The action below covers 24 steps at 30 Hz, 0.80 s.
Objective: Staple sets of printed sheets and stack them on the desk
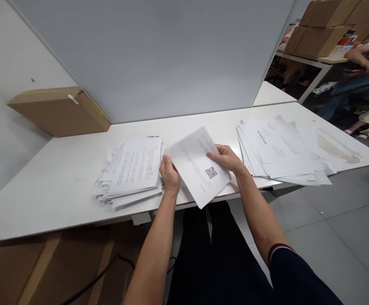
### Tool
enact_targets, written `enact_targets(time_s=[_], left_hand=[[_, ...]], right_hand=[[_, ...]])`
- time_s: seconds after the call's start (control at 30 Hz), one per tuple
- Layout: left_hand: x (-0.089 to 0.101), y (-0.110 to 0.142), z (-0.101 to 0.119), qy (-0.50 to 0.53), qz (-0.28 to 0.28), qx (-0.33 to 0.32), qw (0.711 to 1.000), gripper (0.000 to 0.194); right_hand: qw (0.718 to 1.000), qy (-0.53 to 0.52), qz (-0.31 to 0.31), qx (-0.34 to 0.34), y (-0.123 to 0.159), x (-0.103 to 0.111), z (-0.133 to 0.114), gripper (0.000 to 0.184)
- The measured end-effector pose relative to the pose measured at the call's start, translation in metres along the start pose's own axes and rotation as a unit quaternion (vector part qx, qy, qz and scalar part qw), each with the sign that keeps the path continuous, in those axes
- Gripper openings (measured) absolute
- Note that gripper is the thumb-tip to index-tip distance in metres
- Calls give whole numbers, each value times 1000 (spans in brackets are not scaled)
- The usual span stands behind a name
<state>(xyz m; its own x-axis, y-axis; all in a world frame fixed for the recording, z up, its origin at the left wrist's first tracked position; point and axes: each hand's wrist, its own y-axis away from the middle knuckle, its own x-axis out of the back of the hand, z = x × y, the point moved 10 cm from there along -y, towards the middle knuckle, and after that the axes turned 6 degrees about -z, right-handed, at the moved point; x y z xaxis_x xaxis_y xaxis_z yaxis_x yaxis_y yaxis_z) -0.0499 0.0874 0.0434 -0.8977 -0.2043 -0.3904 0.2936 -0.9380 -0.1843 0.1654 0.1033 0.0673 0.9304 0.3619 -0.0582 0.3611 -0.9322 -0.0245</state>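
The single view looks forward and steeply down from the person's head, over the lap (216,267), facing the white surface (70,182) and the upright panel (171,55) behind it. It is near, with the left hand (169,174) and right hand (226,157) around mid-frame, yet wide enough to include floor (346,228) at right.

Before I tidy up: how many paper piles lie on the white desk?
2: one pile beside the left hand, another pile right of the right hand.
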Motion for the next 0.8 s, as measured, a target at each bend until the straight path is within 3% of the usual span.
enact_targets(time_s=[0.13, 0.23, 0.33, 0.4, 0.5, 0.67, 0.8], left_hand=[[-12, 1, 0, 27, -40, 6, 999, 58], [-11, 1, 0, -38, -34, -11, 999, 55], [-10, 0, -3, -114, -35, -22, 993, 49], [-11, -1, -7, -151, -47, -25, 987, 39], [-17, -1, -11, -206, -84, -41, 974, 21], [-35, 4, -7, -289, -167, -112, 936, 37], [-43, 8, -8, -321, -204, -130, 916, 47]], right_hand=[[985, -77, 147, 52, 30, 62, -10, 34], [980, -101, 174, 2, 55, 86, 7, 35], [980, -79, 84, -162, 77, 72, 43, 32], [970, -62, 28, -232, 89, 59, 57, 30], [967, -54, 12, -248, 94, 55, 60, 28], [966, -56, 16, -253, 90, 56, 64, 24], [967, -53, 40, -246, 89, 61, 64, 24]])
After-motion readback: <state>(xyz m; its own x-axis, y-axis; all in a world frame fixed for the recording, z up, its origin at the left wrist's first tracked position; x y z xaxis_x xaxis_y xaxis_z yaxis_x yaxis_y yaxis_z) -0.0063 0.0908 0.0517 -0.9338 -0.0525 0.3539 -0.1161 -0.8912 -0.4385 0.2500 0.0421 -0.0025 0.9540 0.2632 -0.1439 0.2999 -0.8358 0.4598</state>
